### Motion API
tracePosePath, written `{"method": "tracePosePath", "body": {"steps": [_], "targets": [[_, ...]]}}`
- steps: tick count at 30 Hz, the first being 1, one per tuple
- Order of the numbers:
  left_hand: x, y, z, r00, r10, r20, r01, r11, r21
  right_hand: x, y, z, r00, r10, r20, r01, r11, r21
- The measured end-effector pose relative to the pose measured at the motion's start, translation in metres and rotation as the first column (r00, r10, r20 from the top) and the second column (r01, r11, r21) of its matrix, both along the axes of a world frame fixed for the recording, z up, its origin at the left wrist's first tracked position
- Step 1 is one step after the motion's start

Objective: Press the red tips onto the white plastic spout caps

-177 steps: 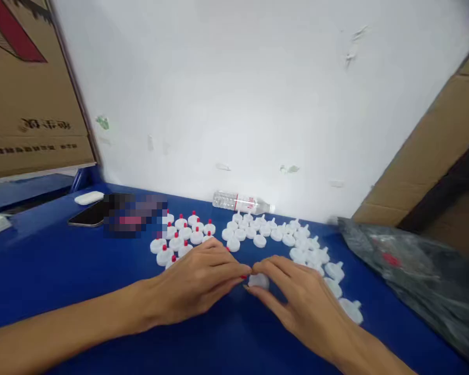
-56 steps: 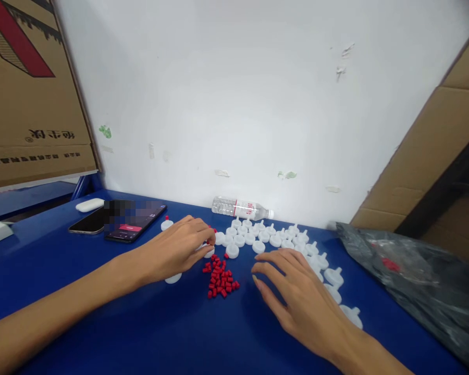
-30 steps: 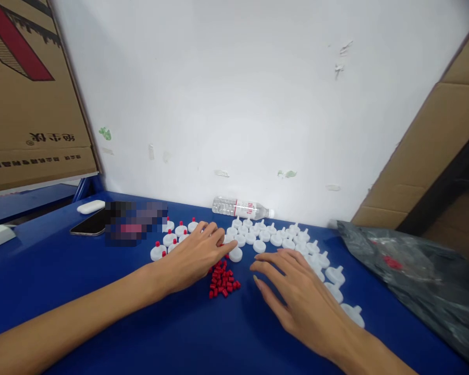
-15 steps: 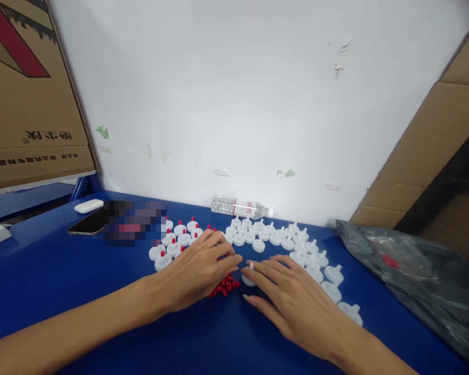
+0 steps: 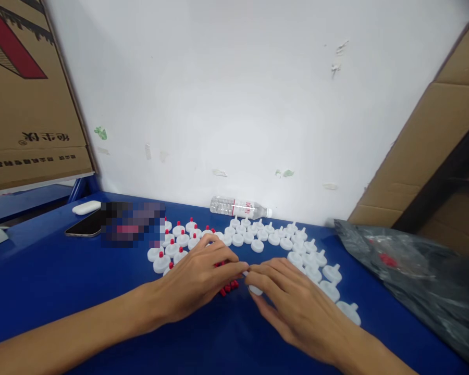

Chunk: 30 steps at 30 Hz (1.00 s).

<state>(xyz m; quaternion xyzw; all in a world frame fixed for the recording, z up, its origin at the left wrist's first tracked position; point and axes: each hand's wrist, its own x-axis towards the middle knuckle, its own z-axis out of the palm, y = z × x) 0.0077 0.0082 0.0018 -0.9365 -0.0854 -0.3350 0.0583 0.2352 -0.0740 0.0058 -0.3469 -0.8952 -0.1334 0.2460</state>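
Observation:
My right hand (image 5: 293, 299) is closed around a white plastic nozzle cap (image 5: 255, 290), which is tilted with its spout toward the left. The fingertips of my left hand (image 5: 203, 268) pinch together right at that spout and meet the right fingertips; whatever they hold is hidden. Under and beside the left hand lies a pile of small red caps (image 5: 230, 286), partly covered by the fingers. To the left stand several white nozzle caps with red tips (image 5: 161, 262). Several white nozzle caps without red tips (image 5: 257, 246) spread in an arc behind and to the right.
A clear plastic bottle (image 5: 240, 207) lies along the wall. A dark plastic bag (image 5: 426, 302), with a clear bag of red pieces (image 5: 389, 259) on it, covers the right side. A phone (image 5: 82, 225) and a white rounded object (image 5: 86, 207) lie at left. Cardboard (image 5: 27, 114) stands at both sides.
My right hand has closed on the white nozzle cap and tilted it leftward. My left fingertips have moved slightly right, from above the red pile to the cap's spout.

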Motion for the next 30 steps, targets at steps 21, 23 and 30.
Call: {"method": "tracePosePath", "body": {"steps": [21, 23, 30], "targets": [[0.000, -0.005, 0.002, 0.996, 0.017, 0.087, -0.018, 1.000, 0.009, 0.003, -0.004, -0.008, 0.960, 0.043, -0.275, -0.027, 0.998, 0.061], [0.000, -0.006, 0.000, 0.997, 0.018, 0.081, -0.016, 1.000, -0.024, 0.001, -0.005, -0.010, 0.954, 0.044, -0.295, -0.022, 0.997, 0.078], [0.003, -0.014, -0.008, 0.993, -0.029, 0.112, 0.055, 0.972, -0.230, 0.000, -0.010, -0.010, 0.957, 0.085, -0.279, -0.039, 0.985, 0.166]]}}
